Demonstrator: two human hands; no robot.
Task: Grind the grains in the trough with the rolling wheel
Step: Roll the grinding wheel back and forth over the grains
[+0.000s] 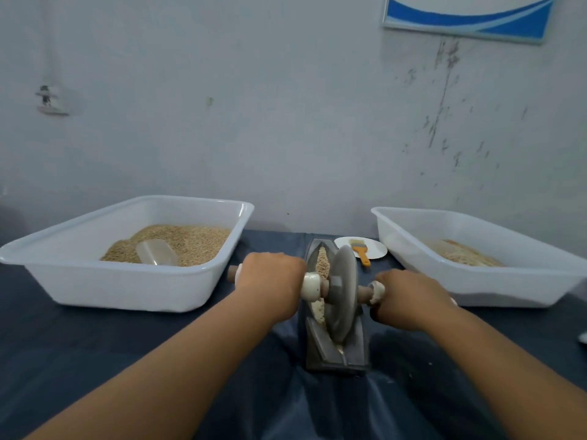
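Grey rolling wheel [341, 292] stands between both hands' gripping fingers [378, 292].

Single view, head-worn, wide-angle. Looks forward and down across the bench [95, 360] toward the wall [286, 106], which fills the upper half of the frame. Close range: both forearms enter from the bottom corners and converge on centre frame. Edges bow from lens distortion.

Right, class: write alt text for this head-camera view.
Two hands, left and right, grip the axle handles of a rolling wheel standing in a trough of grains. White tubs of grain flank it on a dark cloth.
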